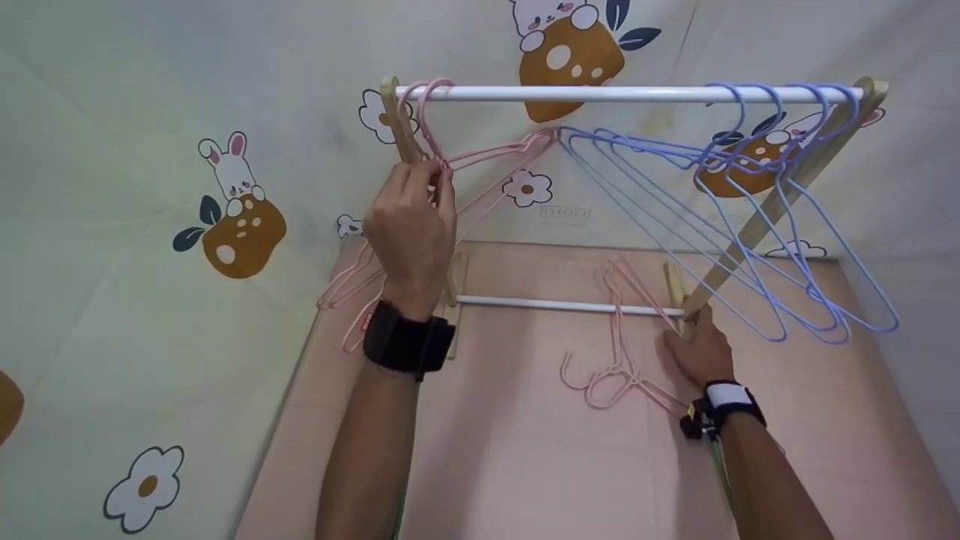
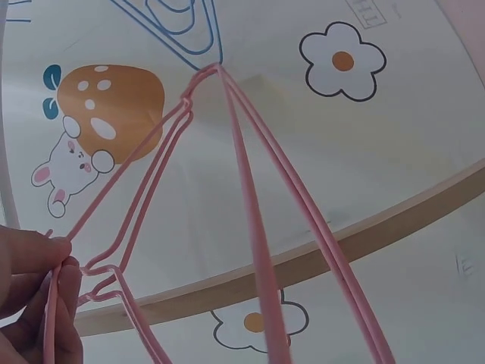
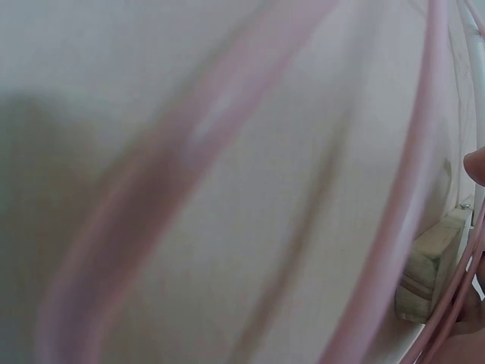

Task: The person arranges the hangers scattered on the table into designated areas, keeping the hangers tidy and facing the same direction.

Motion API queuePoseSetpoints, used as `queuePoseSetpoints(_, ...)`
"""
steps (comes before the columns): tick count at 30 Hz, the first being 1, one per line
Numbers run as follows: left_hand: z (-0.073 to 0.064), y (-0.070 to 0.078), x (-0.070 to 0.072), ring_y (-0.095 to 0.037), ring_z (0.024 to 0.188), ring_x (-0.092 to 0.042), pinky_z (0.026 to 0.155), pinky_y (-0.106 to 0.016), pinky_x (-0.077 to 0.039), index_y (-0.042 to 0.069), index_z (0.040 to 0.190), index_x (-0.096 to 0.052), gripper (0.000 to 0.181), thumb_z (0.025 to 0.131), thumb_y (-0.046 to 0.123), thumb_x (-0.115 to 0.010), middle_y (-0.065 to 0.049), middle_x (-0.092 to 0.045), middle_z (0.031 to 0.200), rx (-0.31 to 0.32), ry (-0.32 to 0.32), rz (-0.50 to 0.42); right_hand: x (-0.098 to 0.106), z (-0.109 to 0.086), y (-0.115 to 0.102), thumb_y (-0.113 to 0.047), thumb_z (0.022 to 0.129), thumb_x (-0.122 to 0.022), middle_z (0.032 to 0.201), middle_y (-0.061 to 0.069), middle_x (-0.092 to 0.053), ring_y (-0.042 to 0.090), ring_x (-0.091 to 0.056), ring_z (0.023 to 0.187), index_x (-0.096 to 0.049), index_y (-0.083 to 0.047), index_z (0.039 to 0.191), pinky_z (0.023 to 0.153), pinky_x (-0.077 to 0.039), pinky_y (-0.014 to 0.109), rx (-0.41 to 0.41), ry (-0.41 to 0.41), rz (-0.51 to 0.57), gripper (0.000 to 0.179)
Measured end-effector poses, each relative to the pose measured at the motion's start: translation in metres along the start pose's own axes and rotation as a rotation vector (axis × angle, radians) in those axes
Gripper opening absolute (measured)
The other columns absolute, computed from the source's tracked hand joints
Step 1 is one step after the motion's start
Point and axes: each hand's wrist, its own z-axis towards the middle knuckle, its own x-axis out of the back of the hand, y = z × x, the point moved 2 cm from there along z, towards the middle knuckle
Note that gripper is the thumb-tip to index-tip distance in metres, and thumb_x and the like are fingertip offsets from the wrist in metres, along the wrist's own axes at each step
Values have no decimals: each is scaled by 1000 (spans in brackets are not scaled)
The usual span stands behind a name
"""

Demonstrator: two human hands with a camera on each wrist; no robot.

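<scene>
My left hand pinches a pink clothes hanger near its neck, just under the white top rail of a wooden rack. Two pink hooks loop over that rail at its left end. Low on the right, my right hand holds more pink hangers by their wires, against the foot of the rack's slanted wooden post. Their hooks point left. In the right wrist view, pink wires run by the fingers, and the grip is partly cut off by the frame edge.
Several blue hangers hang at the rail's right end, their corners reaching toward the pink ones. A lower white bar spans the rack's base on a pink surface. A printed cloth with rabbits and flowers stands behind and left.
</scene>
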Motion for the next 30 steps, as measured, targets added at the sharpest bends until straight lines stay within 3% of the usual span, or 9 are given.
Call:
queuePoseSetpoints(6,-2,1,-4,-30,87,-79,77,-40,-66,-3,110,-83,19,105,15,-79,-16,-78,98,-38,26,1,-1,1,2,-30,99,-67,120,37,-64,45,-58,95,-39,1,144,82,-46,59,28,16,-12,61)
queuePoseSetpoints(11,-5,3,-12,-29,86,-79,75,-41,-66,-1,108,-83,16,105,14,-79,-15,-78,97,-68,16,22,-2,1,1,-30,100,-67,131,41,-61,49,-60,105,-37,3,149,91,-48,66,6,6,-5,66)
queuePoseSetpoints(15,-7,5,-17,-28,83,-79,67,-40,-65,1,108,-83,16,105,16,-79,-13,-79,97,-84,22,74,-3,1,-2,-30,101,-67,139,42,-58,51,-61,111,-34,4,155,95,-48,67,-18,-5,-4,72)
queuePoseSetpoints(19,-9,6,-18,-28,82,-79,63,-39,-62,3,109,-84,17,104,19,-80,-10,-80,98,-105,36,133,-2,0,-5,-30,102,-67,138,42,-58,49,-59,108,-34,5,154,92,-47,63,-19,-14,-10,71)
queuePoseSetpoints(30,-9,8,-15,-31,88,-76,72,-42,-63,3,119,-82,26,104,24,-80,-12,-79,104,-127,55,137,1,0,-8,-30,101,-67,137,42,-58,50,-59,109,-35,5,153,93,-47,65,-19,-18,2,69)
